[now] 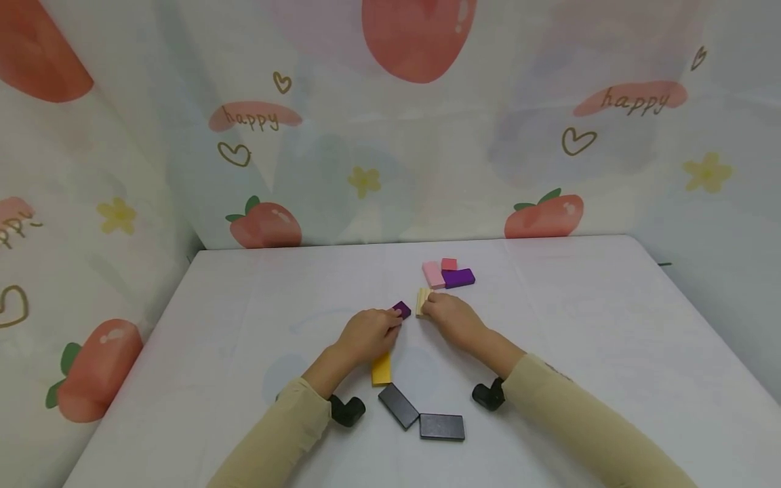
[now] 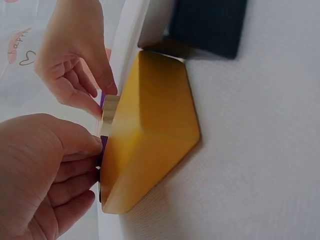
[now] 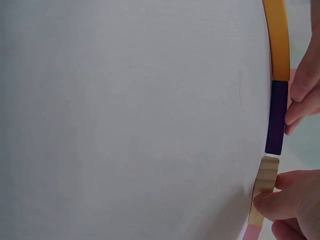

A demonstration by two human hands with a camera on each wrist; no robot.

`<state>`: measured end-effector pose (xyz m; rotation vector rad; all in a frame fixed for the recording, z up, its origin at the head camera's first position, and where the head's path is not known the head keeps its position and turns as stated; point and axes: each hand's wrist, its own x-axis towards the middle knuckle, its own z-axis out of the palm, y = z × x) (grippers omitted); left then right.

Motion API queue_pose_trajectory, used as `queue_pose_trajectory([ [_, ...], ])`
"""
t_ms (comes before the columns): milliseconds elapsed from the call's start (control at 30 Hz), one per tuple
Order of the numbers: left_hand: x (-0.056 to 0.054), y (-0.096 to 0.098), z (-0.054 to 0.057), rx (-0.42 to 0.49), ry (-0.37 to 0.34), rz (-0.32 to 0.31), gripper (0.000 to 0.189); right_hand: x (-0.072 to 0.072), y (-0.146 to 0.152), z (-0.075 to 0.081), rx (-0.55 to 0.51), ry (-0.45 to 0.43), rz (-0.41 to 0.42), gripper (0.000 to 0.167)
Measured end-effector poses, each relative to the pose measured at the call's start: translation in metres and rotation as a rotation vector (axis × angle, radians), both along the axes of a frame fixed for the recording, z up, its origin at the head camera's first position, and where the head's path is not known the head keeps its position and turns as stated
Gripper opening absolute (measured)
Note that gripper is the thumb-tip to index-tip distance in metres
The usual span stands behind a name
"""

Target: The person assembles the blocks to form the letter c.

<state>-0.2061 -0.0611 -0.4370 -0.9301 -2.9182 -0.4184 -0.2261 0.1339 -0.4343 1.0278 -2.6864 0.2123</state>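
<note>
At the middle of the table, my left hand pinches a dark purple block between thumb and fingers. My right hand grips a pale natural-wood block just to the right, thumb on its near face. A small gap parts the ends of these two blocks in the right wrist view. Under the left hand lies a yellow block, whose end meets the purple one. Beyond the right fingers sit a pink block, a small red block and a brighter purple block, grouped together.
Nearer the body, two dark grey blocks lie corner to corner, the farther one against the yellow block. A white cloth covers the table. A printed curtain hangs behind its far edge. Black devices are strapped at both wrists.
</note>
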Motion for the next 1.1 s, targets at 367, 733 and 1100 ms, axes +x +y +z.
queue_pose_trajectory([
  [367,0.001,-0.001,0.0,0.0,-0.005,-0.01,0.026,0.012,0.0,-0.002,0.003,0.004,-0.061,0.014],
  [733,0.001,-0.001,0.001,0.013,-0.022,-0.007,0.027,0.013,0.0,0.0,0.039,0.051,-0.052,0.013],
  [1100,0.0,-0.002,0.001,0.012,-0.03,-0.007,0.027,0.01,0.004,0.006,0.023,-0.028,-0.007,0.018],
])
